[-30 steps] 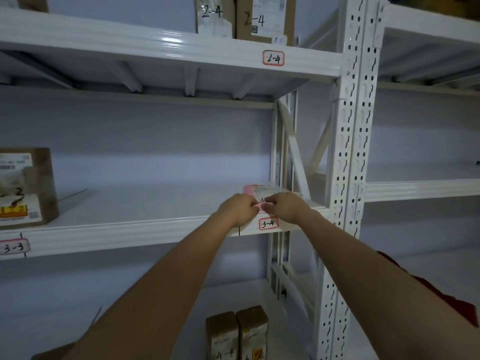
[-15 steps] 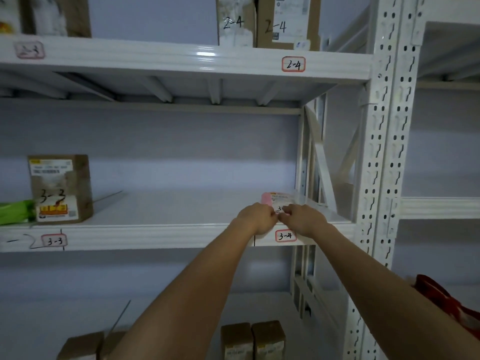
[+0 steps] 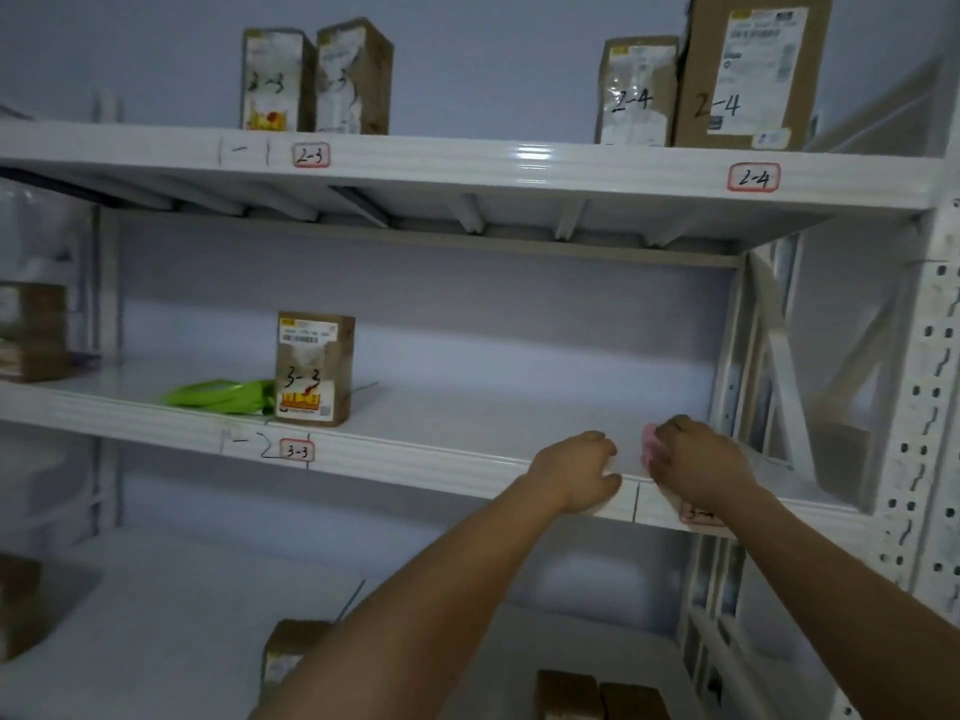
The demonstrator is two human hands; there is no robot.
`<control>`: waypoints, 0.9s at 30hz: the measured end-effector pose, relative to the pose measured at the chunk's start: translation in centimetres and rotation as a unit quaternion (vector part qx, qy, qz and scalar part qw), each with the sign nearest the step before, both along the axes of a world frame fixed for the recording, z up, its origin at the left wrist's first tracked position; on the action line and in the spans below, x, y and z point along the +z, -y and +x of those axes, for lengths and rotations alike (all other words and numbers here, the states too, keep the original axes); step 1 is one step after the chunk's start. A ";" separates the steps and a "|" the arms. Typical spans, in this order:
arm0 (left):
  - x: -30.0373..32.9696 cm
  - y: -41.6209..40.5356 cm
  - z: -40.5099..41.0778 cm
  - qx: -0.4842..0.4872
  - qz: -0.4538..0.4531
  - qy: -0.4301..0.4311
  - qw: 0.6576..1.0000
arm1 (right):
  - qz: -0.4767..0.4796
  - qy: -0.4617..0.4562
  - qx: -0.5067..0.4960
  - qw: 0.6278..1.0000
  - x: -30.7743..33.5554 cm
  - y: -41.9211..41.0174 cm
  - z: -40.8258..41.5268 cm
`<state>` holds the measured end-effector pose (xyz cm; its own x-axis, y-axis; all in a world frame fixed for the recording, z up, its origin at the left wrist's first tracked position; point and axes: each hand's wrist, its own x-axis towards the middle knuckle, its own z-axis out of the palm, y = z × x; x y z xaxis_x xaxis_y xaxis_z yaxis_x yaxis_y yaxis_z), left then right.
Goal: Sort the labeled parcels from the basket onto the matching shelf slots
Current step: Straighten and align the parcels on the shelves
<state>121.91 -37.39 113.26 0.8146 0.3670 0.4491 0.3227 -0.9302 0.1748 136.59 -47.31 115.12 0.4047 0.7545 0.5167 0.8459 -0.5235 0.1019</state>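
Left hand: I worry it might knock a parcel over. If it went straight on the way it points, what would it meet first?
The way looks free: ahead of the left hand lies bare middle shelf, then probably the back wall. Depth is unclear.

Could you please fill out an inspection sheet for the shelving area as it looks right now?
Surface: white middle shelf, front edge tagged 3-3 and, partly hidden, 3-4.
Job's things: pink parcel at the right end of the middle shelf; 3-3 box upright there; 2-3 boxes and 2-4 boxes above.
Clutter: green bag beside the 3-3 box.
Hands: right hand on the pink parcel, grip unclear; left hand curled at the shelf edge.
Cables: nothing seen.
Surroundings: pale wall, perforated upright.
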 end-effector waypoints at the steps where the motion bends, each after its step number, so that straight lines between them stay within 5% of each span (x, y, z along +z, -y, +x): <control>1: -0.1 -0.8 -1.9 0.008 0.009 0.011 1.000 | 0.004 0.010 0.007 1.000 0.2 -0.8 -1.2; 10: 2.4 -8.8 -21.6 0.106 0.034 0.171 0.979 | 0.057 -0.129 0.116 0.983 0.0 -10.4 -16.6; 18: 1.0 -18.2 -35.5 0.266 0.075 0.177 0.944 | 0.074 -0.229 0.169 0.956 -0.5 -18.4 -27.1; 24: 1.4 -24.7 -38.2 0.308 -0.020 0.121 0.943 | 0.143 -0.417 0.239 0.865 1.5 -23.4 -30.1; 27: 1.8 -26.9 -37.6 0.291 -0.090 0.087 0.948 | 0.159 -0.530 0.299 0.777 1.8 -25.2 -30.7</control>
<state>84.31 -10.45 115.06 0.3694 0.8156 0.4455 0.7246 -0.5529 0.4114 105.94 -22.06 116.90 0.3557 0.8741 0.3309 0.4676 0.1401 -0.8728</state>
